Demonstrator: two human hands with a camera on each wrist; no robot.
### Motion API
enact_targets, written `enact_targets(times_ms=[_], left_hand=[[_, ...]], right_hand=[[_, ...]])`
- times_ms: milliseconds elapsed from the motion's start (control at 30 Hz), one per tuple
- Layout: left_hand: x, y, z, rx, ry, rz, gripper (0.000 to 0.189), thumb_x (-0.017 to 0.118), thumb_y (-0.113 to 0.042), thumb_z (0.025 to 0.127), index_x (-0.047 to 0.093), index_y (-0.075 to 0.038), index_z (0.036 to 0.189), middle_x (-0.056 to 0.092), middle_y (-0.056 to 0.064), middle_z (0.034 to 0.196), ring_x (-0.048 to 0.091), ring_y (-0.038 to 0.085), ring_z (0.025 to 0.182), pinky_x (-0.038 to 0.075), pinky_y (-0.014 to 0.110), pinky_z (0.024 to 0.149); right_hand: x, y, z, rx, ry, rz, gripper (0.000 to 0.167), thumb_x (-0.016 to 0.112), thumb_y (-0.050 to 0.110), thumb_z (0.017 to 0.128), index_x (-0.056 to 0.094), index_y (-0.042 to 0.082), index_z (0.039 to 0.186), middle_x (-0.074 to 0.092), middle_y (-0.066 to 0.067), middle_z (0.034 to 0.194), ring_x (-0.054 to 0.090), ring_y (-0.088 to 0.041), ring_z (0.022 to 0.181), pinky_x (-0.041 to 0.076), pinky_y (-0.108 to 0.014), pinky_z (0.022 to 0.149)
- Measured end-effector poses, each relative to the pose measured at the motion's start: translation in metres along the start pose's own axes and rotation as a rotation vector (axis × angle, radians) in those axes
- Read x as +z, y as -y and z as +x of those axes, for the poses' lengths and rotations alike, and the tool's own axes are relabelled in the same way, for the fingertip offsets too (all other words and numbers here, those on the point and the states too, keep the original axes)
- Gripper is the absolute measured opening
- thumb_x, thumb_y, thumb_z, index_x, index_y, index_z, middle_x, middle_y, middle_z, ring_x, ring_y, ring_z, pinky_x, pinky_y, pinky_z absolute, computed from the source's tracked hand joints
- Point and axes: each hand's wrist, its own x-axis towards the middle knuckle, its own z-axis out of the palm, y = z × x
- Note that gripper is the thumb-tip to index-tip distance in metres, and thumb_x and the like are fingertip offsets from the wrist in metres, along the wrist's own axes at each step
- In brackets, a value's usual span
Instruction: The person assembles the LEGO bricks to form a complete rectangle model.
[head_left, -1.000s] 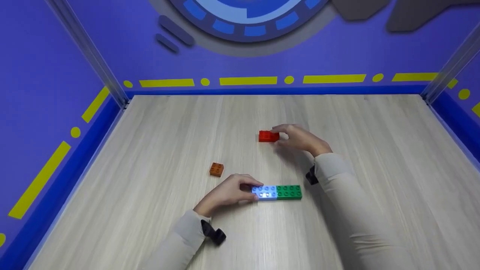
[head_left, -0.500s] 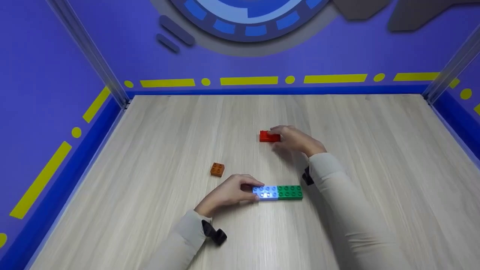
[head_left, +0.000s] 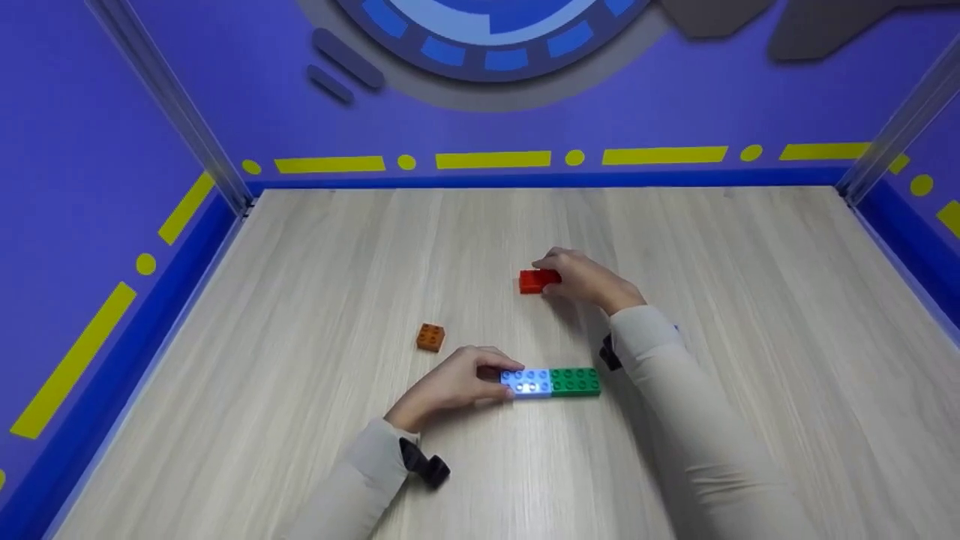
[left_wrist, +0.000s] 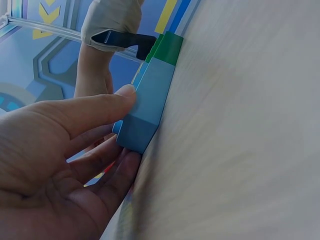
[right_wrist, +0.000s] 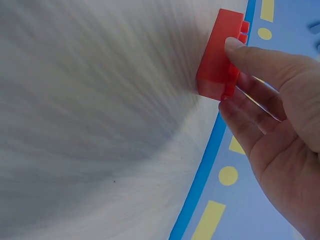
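My left hand (head_left: 455, 384) pinches the left end of a light blue toy building brick (head_left: 533, 382) between thumb and fingers. A green brick (head_left: 576, 381) of like size butts end to end against it, and both lie studs up on the table. Farther back, my right hand (head_left: 591, 279) grips a red brick (head_left: 530, 282) by its right end. In the right wrist view the thumb lies along one side of this red brick (right_wrist: 217, 55), with the fingers at its far side. In the left wrist view the light blue brick (left_wrist: 145, 102) shows its long smooth side.
A smaller orange-brown brick (head_left: 430, 337) lies on the wooden table (head_left: 337, 270), beyond and left of my left hand. A bit of something blue (head_left: 676, 328) peeks out behind the right sleeve (head_left: 667, 360). Blue-purple panels (head_left: 525, 127) wall in the back and sides.
The fingers of my right hand have closed on the red brick, which has shifted slightly toward the front. My left hand and the light blue and green bricks stay put.
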Motion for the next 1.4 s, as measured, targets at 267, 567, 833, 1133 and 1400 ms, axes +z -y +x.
enact_targets(times_ms=[267,567,833,1133,1400], left_hand=[[0.000,-0.001,0.000,0.022,0.002,0.007,0.034,0.074,-0.017,0.085,0.070,-0.017,0.119,0.067,-0.004,0.113,0.058,0.008,0.101,0.048,0.027,0.090],[-0.001,-0.003,0.000,0.037,0.008,0.008,0.034,0.074,-0.017,0.085,0.070,-0.015,0.119,0.068,-0.003,0.113,0.059,0.010,0.102,0.048,0.030,0.092],[-0.001,-0.004,0.001,0.045,0.020,0.036,0.034,0.073,-0.017,0.086,0.069,-0.014,0.120,0.067,-0.004,0.113,0.059,0.009,0.103,0.048,0.029,0.093],[-0.007,-0.007,0.006,0.075,0.023,0.095,0.034,0.071,-0.013,0.086,0.068,-0.011,0.120,0.068,0.001,0.114,0.059,0.012,0.105,0.047,0.029,0.094],[-0.004,-0.007,0.008,0.101,0.035,0.093,0.033,0.071,-0.012,0.086,0.069,-0.009,0.119,0.068,0.005,0.114,0.060,0.015,0.106,0.047,0.036,0.096]], right_hand=[[0.000,-0.001,0.000,-0.020,-0.005,-0.001,0.039,0.071,0.005,0.085,0.066,0.010,0.124,0.063,-0.013,0.118,0.058,-0.027,0.104,0.050,-0.040,0.097],[-0.001,0.000,-0.003,0.004,0.029,-0.007,0.039,0.074,0.009,0.083,0.067,0.007,0.122,0.065,-0.013,0.116,0.058,-0.028,0.102,0.049,-0.040,0.096],[-0.003,0.000,-0.005,0.011,0.065,-0.005,0.040,0.075,0.012,0.083,0.067,0.008,0.122,0.064,-0.012,0.116,0.058,-0.027,0.103,0.049,-0.039,0.097],[-0.011,0.001,-0.011,-0.022,0.067,0.031,0.039,0.075,0.014,0.083,0.067,0.008,0.121,0.065,-0.011,0.116,0.059,-0.026,0.103,0.049,-0.039,0.097],[-0.013,0.001,-0.024,-0.060,0.081,0.041,0.039,0.075,0.016,0.084,0.067,0.009,0.122,0.065,-0.010,0.117,0.060,-0.024,0.103,0.050,-0.040,0.096]])
